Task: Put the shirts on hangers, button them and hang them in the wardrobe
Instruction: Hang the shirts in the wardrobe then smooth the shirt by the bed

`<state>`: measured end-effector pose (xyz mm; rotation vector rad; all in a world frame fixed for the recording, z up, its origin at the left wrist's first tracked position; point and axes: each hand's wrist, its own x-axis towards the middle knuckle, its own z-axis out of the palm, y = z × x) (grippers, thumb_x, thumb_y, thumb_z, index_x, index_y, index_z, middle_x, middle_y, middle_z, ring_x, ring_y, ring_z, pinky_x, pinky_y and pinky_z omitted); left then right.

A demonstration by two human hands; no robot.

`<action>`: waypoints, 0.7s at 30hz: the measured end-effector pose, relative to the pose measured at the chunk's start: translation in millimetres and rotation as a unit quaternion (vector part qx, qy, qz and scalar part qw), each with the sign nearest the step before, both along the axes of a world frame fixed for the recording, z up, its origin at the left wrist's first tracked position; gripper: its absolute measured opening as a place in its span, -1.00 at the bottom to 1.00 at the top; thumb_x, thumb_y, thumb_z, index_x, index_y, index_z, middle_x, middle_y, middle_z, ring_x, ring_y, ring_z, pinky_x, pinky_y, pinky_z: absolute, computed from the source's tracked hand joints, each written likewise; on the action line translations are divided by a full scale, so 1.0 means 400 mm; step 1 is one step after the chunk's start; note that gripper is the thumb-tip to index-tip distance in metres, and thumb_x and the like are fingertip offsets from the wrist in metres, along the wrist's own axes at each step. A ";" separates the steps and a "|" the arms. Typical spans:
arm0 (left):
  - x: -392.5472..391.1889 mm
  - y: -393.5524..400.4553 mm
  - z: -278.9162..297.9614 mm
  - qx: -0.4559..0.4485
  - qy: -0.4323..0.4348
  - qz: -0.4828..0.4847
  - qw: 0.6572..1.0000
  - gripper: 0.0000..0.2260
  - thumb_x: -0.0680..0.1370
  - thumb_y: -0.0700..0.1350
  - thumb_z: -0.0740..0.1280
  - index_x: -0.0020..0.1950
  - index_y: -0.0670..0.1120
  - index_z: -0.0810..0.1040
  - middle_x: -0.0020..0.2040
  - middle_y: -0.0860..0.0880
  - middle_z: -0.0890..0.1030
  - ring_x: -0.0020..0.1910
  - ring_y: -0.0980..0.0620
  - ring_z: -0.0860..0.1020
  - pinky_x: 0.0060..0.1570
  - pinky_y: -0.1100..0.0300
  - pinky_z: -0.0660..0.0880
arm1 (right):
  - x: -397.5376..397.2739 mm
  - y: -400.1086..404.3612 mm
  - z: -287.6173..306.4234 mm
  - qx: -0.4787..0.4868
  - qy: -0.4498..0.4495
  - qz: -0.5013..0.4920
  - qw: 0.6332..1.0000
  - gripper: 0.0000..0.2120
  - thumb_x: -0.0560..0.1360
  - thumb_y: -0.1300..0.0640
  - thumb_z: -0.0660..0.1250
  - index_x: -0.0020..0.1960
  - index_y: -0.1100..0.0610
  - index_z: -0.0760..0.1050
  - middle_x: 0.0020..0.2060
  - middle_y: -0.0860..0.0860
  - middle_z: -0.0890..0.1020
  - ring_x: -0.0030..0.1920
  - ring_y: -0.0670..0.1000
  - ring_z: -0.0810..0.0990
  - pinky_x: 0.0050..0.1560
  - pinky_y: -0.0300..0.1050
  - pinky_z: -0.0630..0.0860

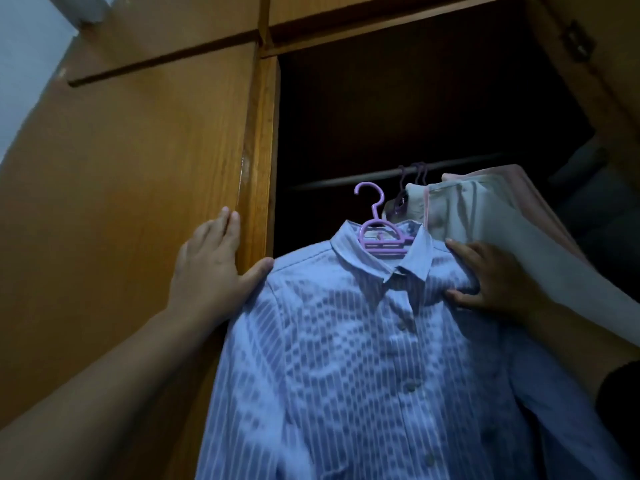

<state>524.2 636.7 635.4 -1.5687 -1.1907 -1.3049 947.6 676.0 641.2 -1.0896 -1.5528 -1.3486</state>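
A blue-and-white striped shirt (346,358), buttoned down the front, sits on a purple plastic hanger (375,233) whose hook is free in the air below the wardrobe rail (346,180). My right hand (491,282) grips the shirt's shoulder by the collar. My left hand (211,268) lies flat with fingers spread on the wooden wardrobe frame, thumb touching the shirt's other shoulder. On the rail to the right, a pale grey-green shirt (485,230) and a pink garment (540,195) hang on purple hangers (412,174).
The wardrobe opening (415,109) is dark inside. A closed wooden door panel (121,168) fills the left, with upper cupboards (173,22) above. An open door (602,64) with a hinge stands at the upper right.
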 end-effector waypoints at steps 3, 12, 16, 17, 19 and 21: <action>0.006 0.016 -0.005 0.008 -0.019 -0.025 0.999 -0.17 0.49 0.43 0.02 0.58 -0.04 -0.10 0.59 0.02 -0.09 0.55 0.01 -0.09 0.47 -0.01 -0.05 | 0.011 0.011 0.012 -0.001 0.042 0.005 0.999 -0.08 0.26 -0.44 0.12 0.41 0.16 0.34 0.01 0.17 0.54 0.00 0.23 0.52 -0.02 0.10 0.46; 0.006 0.031 -0.005 0.027 -0.037 -0.048 0.998 -0.23 0.50 0.37 0.00 0.58 -0.02 -0.07 0.59 0.02 -0.07 0.55 0.01 -0.08 0.48 0.01 -0.09 | -0.025 0.031 0.022 -0.023 0.117 0.054 0.991 -0.12 0.28 -0.34 0.24 0.42 0.20 0.31 0.08 0.24 0.54 0.11 0.24 0.50 0.04 0.04 0.40; -0.003 0.037 -0.003 0.029 -0.029 -0.042 0.998 -0.20 0.45 0.40 -0.05 0.58 0.00 -0.08 0.59 0.04 -0.07 0.55 0.01 -0.08 0.49 0.00 -0.06 | -0.027 0.045 0.023 0.015 0.140 0.050 0.989 -0.22 0.31 -0.24 0.45 0.32 0.26 0.39 -0.11 0.21 0.56 -0.05 0.24 0.52 -0.09 0.02 0.41; -0.003 0.035 -0.003 0.028 -0.028 -0.036 0.999 -0.19 0.46 0.41 -0.04 0.58 0.00 -0.09 0.59 0.04 -0.08 0.55 0.02 -0.09 0.49 0.00 -0.06 | -0.027 0.051 0.024 0.024 0.142 0.042 0.989 -0.23 0.30 -0.23 0.48 0.29 0.26 0.41 -0.14 0.20 0.55 -0.09 0.23 0.52 -0.12 0.01 0.41; 0.000 0.030 -0.003 0.021 -0.028 -0.027 0.999 -0.19 0.49 0.42 0.02 0.58 -0.01 -0.12 0.59 0.04 -0.11 0.55 0.02 -0.11 0.49 0.01 -0.06 | -0.029 0.063 0.032 0.029 0.145 0.023 0.989 -0.21 0.26 -0.24 0.51 0.29 0.25 0.42 -0.17 0.21 0.54 -0.13 0.23 0.52 -0.15 -0.01 0.41; 0.005 0.024 -0.005 0.016 -0.029 -0.017 0.999 -0.21 0.50 0.36 0.05 0.58 -0.01 -0.15 0.58 0.04 -0.14 0.55 0.02 -0.13 0.48 0.02 -0.09 | -0.039 0.073 0.044 0.033 0.144 -0.002 0.989 -0.22 0.23 -0.25 0.51 0.27 0.20 0.44 -0.21 0.20 0.52 -0.19 0.23 0.51 -0.20 -0.02 0.45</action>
